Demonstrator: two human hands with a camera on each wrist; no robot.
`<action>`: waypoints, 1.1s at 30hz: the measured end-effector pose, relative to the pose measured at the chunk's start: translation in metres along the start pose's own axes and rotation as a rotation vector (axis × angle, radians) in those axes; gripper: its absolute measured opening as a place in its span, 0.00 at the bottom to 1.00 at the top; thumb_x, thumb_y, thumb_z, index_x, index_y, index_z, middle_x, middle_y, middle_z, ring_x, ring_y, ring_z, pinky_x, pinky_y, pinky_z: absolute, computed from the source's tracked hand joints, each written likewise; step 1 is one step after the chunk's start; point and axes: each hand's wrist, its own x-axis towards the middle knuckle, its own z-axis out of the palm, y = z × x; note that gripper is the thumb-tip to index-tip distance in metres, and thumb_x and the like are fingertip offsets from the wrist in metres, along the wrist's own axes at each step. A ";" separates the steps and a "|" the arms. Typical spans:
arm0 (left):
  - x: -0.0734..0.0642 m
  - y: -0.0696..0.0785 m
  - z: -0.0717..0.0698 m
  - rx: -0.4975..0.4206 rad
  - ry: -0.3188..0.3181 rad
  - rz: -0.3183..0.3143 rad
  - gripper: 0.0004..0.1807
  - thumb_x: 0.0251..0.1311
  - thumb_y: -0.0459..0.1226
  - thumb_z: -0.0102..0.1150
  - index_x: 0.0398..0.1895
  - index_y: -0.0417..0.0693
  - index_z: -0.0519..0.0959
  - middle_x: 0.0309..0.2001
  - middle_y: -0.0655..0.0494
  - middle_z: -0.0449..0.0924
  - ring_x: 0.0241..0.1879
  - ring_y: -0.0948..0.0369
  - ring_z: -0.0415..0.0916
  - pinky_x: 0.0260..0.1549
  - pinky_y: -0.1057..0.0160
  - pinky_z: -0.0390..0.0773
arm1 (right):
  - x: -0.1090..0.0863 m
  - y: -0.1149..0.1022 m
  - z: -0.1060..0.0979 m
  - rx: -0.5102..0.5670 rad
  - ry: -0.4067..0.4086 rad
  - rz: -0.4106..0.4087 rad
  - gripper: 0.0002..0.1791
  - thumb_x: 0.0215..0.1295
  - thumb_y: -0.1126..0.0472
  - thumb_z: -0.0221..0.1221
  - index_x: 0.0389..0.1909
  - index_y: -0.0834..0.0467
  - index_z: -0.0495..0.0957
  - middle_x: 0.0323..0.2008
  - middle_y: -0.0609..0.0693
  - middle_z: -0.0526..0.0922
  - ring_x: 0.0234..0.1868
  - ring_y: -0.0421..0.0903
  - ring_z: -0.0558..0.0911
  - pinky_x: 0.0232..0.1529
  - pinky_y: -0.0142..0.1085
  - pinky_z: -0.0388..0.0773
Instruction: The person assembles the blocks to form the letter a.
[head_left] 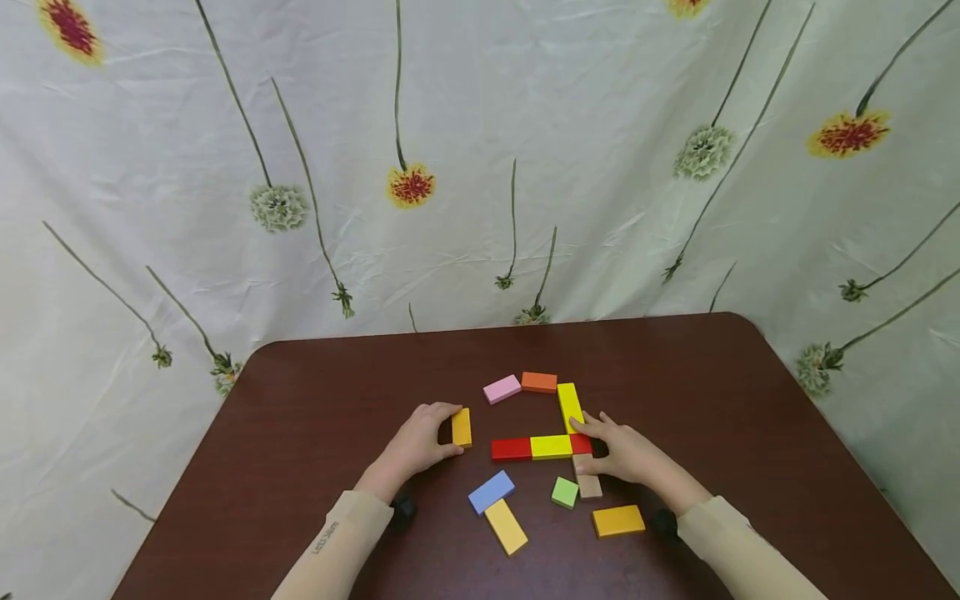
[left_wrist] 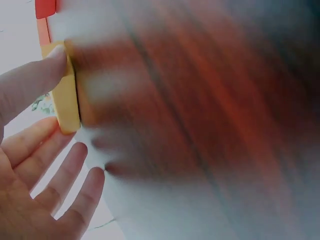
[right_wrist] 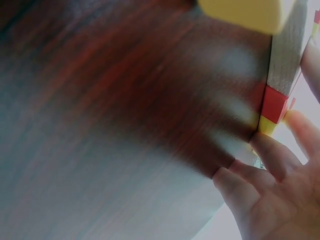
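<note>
My left hand (head_left: 416, 437) pinches an orange-yellow wooden block (head_left: 461, 427) by its ends, thumb at the near end and fingertips at the far one. The left wrist view shows this block (left_wrist: 66, 95) low over the table, its other fingers spread. My right hand (head_left: 618, 450) reaches over a row's right end. Its fingertips meet the lower part of a long yellow block (head_left: 568, 404), and its thumb lies on a plain wood block (head_left: 589, 486). Between them sits a small red block (head_left: 580, 443), following a yellow block (head_left: 551, 447) and a longer red block (head_left: 511, 449).
Behind the row lie a pink block (head_left: 502, 389) and an orange block (head_left: 538, 382). Nearer are a blue block (head_left: 491, 492), a pale yellow block (head_left: 507, 527), a green block (head_left: 565, 492) and another orange-yellow block (head_left: 618, 521). A flowered cloth (head_left: 465, 250) hangs behind the dark table (head_left: 337, 375).
</note>
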 end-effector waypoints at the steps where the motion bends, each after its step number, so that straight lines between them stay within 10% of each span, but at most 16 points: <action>1: -0.001 0.001 -0.001 -0.004 -0.010 0.008 0.35 0.50 0.41 0.75 0.63 0.44 0.75 0.61 0.48 0.77 0.59 0.49 0.71 0.61 0.50 0.74 | 0.000 0.000 0.000 -0.001 0.000 0.001 0.43 0.55 0.46 0.69 0.72 0.50 0.65 0.74 0.61 0.60 0.75 0.67 0.55 0.63 0.69 0.63; 21: -0.043 0.023 0.000 0.039 -0.156 0.207 0.33 0.46 0.38 0.76 0.58 0.44 0.76 0.54 0.51 0.77 0.56 0.52 0.71 0.58 0.50 0.76 | -0.003 -0.002 0.001 0.012 0.002 0.007 0.43 0.56 0.47 0.69 0.72 0.50 0.65 0.74 0.61 0.60 0.75 0.68 0.55 0.63 0.68 0.63; 33: -0.054 0.033 0.002 0.072 -0.184 0.219 0.33 0.45 0.44 0.77 0.58 0.49 0.77 0.53 0.55 0.78 0.53 0.56 0.72 0.56 0.53 0.78 | -0.004 -0.002 -0.001 0.001 -0.008 -0.007 0.44 0.55 0.45 0.69 0.72 0.51 0.65 0.74 0.63 0.60 0.74 0.69 0.54 0.62 0.69 0.64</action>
